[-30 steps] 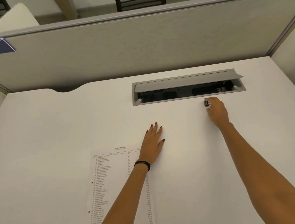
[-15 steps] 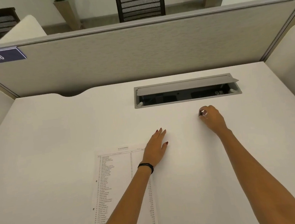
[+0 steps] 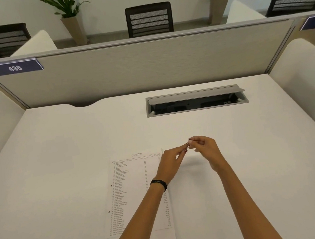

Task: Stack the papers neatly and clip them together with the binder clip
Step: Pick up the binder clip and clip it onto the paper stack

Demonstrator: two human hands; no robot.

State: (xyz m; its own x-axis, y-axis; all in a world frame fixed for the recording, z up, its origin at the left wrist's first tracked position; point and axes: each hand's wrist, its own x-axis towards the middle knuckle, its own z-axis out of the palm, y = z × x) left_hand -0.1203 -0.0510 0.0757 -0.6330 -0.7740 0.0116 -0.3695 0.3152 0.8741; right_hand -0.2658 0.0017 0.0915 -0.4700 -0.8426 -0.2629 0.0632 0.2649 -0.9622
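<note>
two bare forearms, no sleeves in view. the left hand has dark red nails; a thin black band circles its wrist. the right hand wears nothing.

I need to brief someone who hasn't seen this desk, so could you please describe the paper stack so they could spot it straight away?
Start at the white desk; its grey cable box sits at the far side. The paper stack lies at the near edge, under the left forearm. It is the only printed thing there, with columns of text and punched holes along its left margin.
</note>
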